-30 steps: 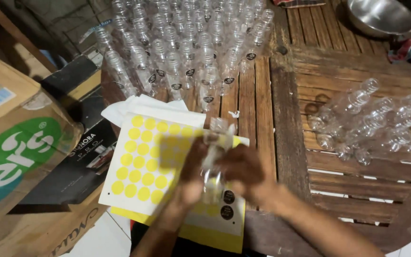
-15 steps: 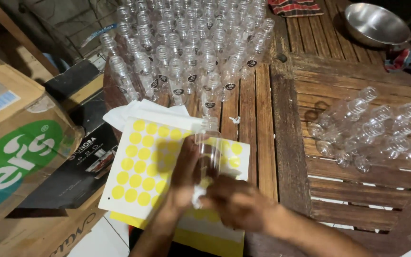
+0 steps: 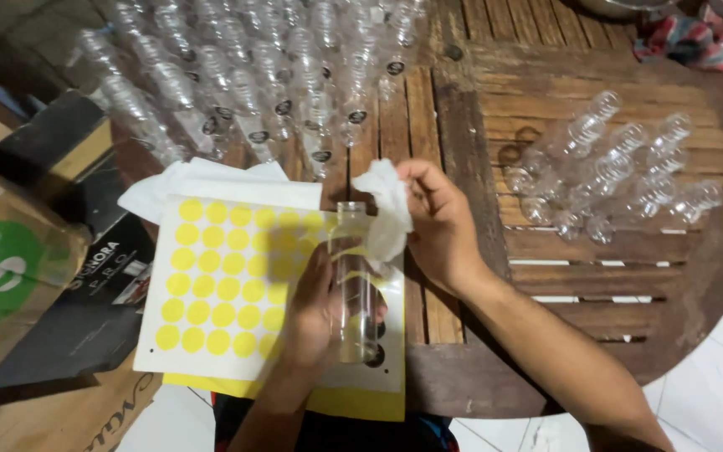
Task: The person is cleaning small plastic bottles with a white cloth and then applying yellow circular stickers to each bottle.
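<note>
Left hand (image 3: 315, 314) clamped round clear bottle (image 3: 353, 280), its base hidden, right hand (image 3: 437, 222) pinching white cloth (image 3: 387, 209), round wooden table (image 3: 495, 109), bottle rows (image 3: 244, 67) cut off at frame top

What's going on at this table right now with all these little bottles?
A person holds a clear plastic bottle upright in the left hand and a crumpled white cloth in the right hand, close to the bottle's neck. Under the hands lies a sheet of round yellow stickers. Rows of bottles stand at the far side of the wooden table; others lie to the right.
</note>
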